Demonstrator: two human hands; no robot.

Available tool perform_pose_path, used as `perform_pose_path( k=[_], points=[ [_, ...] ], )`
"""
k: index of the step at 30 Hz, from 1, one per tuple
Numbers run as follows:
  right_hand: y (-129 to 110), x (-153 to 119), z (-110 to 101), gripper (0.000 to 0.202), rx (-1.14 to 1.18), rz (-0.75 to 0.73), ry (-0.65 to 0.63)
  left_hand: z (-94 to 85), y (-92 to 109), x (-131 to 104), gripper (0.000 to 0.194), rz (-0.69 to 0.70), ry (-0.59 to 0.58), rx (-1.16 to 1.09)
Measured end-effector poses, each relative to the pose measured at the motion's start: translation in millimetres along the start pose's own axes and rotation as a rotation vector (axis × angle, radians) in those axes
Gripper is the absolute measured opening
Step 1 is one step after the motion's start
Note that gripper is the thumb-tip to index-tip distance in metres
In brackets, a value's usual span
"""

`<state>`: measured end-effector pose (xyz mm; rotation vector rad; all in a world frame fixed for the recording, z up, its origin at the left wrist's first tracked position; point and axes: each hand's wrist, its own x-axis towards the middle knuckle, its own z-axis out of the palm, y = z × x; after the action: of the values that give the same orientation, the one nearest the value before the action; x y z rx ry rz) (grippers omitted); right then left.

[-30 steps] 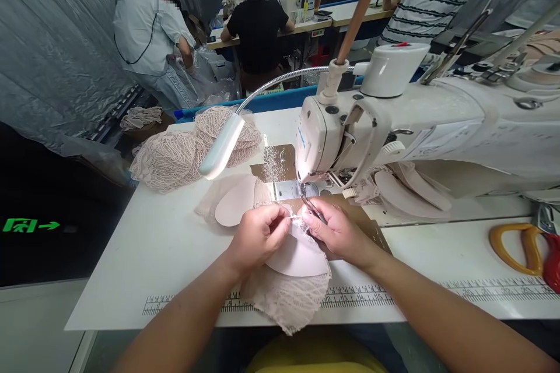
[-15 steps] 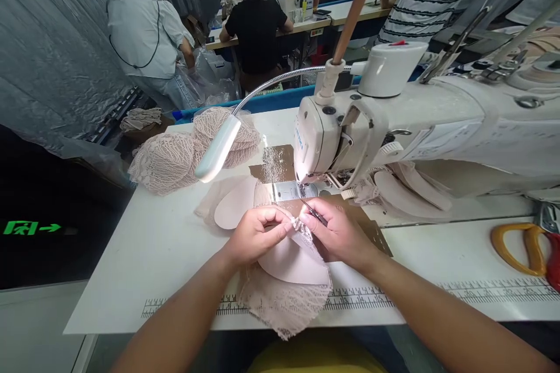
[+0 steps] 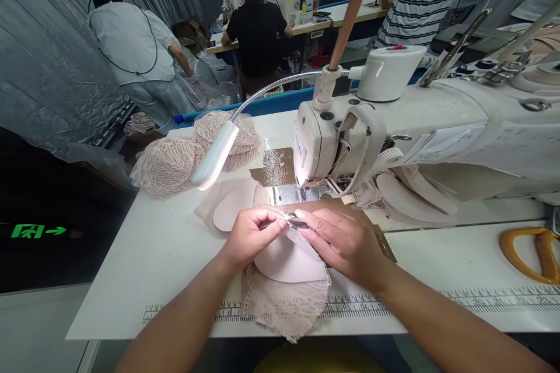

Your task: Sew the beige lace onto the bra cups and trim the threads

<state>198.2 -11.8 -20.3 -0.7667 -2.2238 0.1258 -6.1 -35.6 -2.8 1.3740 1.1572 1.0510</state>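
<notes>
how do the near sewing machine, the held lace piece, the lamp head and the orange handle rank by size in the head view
Largest to smallest, as they look:
1. near sewing machine
2. held lace piece
3. lamp head and orange handle: too alike to rank, and the handle runs to the picture's edge

on the table (image 3: 131, 280), a lace piece (image 3: 286, 297) lies at the front edge, before the sewing machine (image 3: 317, 140). left and behind it lies a padded piece (image 3: 234, 207); farther back, lace cups (image 3: 164, 166). pads (image 3: 405, 201) lie beneath the machine's arm; a handle (image 3: 510, 250), far right.
</notes>
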Motion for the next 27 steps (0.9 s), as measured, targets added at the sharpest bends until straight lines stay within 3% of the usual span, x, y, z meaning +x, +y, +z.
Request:
perform_pose_path(
  k=[27],
  points=[
    [-4.4, 5.3, -2.3, 0.026, -0.116, -0.096, 0.072, 1.4, 3.6, -1.3, 0.015, 0.002, 0.050, 0.074]
  ],
)
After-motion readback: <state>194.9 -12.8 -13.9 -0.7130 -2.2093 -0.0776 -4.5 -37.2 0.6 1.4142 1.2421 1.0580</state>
